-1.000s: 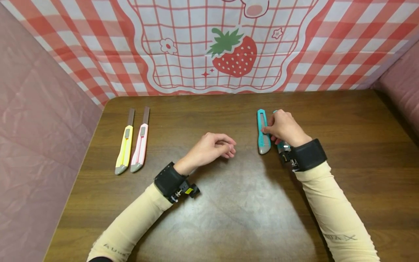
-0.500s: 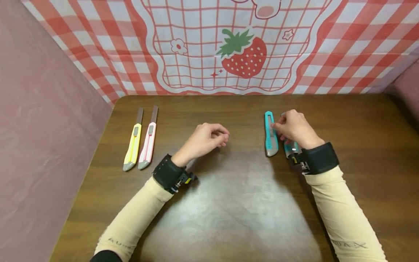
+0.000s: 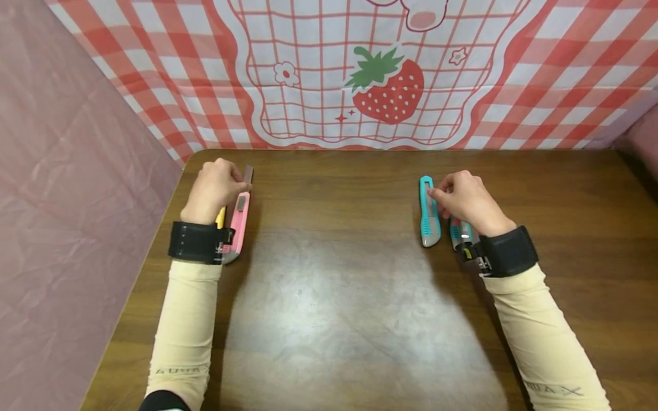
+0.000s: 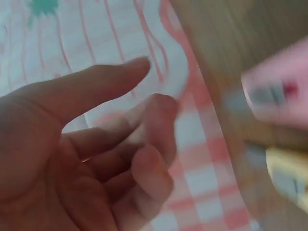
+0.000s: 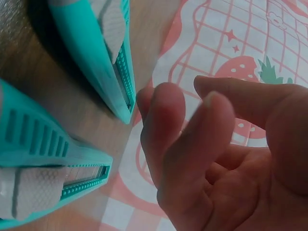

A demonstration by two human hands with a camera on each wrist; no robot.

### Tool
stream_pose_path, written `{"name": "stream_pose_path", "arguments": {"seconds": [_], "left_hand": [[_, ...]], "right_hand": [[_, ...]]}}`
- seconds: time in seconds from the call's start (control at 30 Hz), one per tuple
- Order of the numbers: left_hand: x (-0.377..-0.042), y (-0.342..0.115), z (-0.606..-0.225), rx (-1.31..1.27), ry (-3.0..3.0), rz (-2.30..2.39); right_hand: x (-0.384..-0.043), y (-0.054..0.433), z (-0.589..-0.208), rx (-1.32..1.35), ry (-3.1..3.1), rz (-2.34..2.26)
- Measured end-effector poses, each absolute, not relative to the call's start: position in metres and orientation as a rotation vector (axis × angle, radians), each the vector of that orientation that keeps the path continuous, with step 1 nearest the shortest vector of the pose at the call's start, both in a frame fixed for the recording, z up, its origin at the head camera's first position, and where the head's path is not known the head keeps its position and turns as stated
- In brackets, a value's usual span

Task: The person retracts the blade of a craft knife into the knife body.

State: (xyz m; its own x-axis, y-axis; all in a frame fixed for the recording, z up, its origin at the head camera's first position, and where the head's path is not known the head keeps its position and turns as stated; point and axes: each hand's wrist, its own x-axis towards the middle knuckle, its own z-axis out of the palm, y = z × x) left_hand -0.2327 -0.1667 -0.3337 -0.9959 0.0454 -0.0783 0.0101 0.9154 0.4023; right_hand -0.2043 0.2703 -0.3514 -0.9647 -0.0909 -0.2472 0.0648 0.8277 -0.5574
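My left hand (image 3: 213, 185), fingers loosely bent, hovers over the pink utility knife (image 3: 238, 222) and the yellow utility knife (image 3: 220, 218). Both show exposed blades in the left wrist view, blurred; from the head the yellow one is mostly hidden by the hand and wristband. Nothing lies between the left thumb and fingers (image 4: 154, 178). On the right, my right hand (image 3: 468, 202) hangs above two teal utility knives. One teal knife (image 3: 429, 217) lies left of it; the other teal knife (image 3: 457, 233) is partly under it. The right fingers (image 5: 192, 139) are loosely curled and hold nothing.
Everything rests on a brown wooden table (image 3: 334, 274). A checked cloth with a strawberry print (image 3: 388, 91) hangs along its back edge, and a pink cloth (image 3: 67, 200) hangs at the left side.
My left hand has moved left, from the middle of the table to over the pink and yellow utility knives. The right hand stays by the teal ones; the head view has shifted slightly.
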Motion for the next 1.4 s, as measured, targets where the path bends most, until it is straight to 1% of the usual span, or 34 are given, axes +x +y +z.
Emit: {"name": "stream_pose_path", "arguments": {"seconds": [0.13,0.4,0.63,0.8,1.0,1.13,1.23,1.4], "left_hand": [[-0.232,-0.182,-0.334,-0.029,2.926,0.521],[-0.233,-0.174,-0.341,-0.14,2.769,0.376],[-0.236,-0.167,-0.351,-0.126,2.751,0.351],[-0.235,-0.164,-0.352,-0.122,2.75,0.398],[-0.232,-0.153,-0.342,-0.018,2.79,0.485],[-0.229,-0.141,-0.334,0.115,2.897,0.557],[-0.227,-0.129,-0.33,0.209,2.936,0.695],[-0.217,-0.101,-0.324,0.293,2.958,0.98]], "right_hand": [[-0.205,0.269,-0.35,-0.03,2.744,-0.85],[-0.204,0.266,-0.346,-0.036,2.733,-0.848],[-0.202,0.266,-0.345,-0.038,2.731,-0.842],[-0.201,0.266,-0.346,-0.05,2.738,-0.844],[-0.2,0.264,-0.344,-0.057,2.735,-0.867],[-0.199,0.263,-0.344,-0.069,2.741,-0.876],[-0.199,0.262,-0.345,-0.095,2.754,-0.885],[-0.196,0.256,-0.345,-0.189,2.769,-0.943]]}}
